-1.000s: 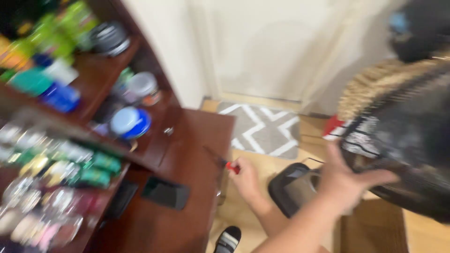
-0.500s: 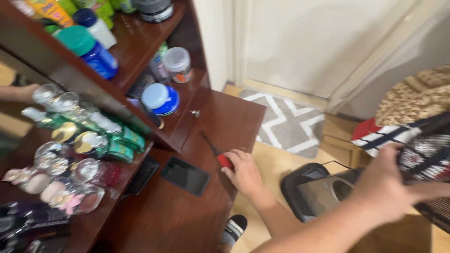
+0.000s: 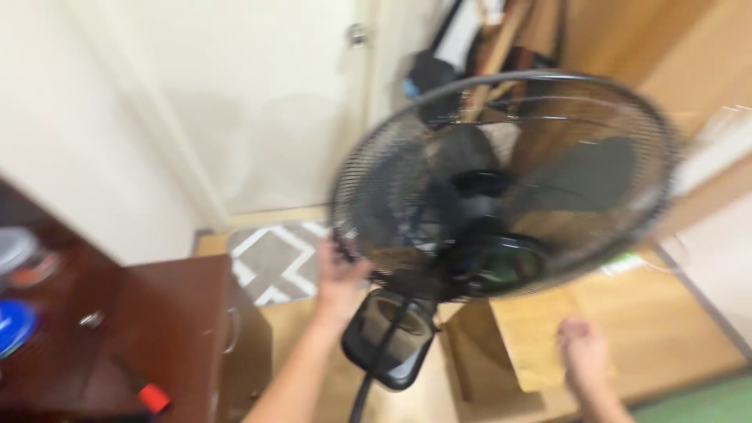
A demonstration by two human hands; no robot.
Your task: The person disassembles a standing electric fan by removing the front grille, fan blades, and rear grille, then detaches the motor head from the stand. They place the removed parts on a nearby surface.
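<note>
A blue round lid (image 3: pixel 14 329) sits at the left edge on the dark wooden cabinet (image 3: pixel 184 329), with a pale jar (image 3: pixel 16 254) above it; both are too blurred to show labels. A red-tipped tool (image 3: pixel 149 395) lies on the cabinet top near its front. A grey rug (image 3: pixel 274 262) with a white zigzag pattern lies on the floor before the white door (image 3: pixel 266 102).

The fan (image 3: pixel 501 184) fills the middle of the view, upright, its round black wire guard facing the camera and tilted slightly back; its axis points toward the viewer. Dark blades show through the guard around a black hub. Its black base (image 3: pixel 389 341) sits below, over the wooden floor.

The left hand (image 3: pixel 338 274) grips the guard's lower left rim, fingers curled on the wire. The right hand (image 3: pixel 583 352) hangs low beside a cardboard box (image 3: pixel 533 337), touching nothing I can see; it looks loosely open, though blur makes this uncertain.
</note>
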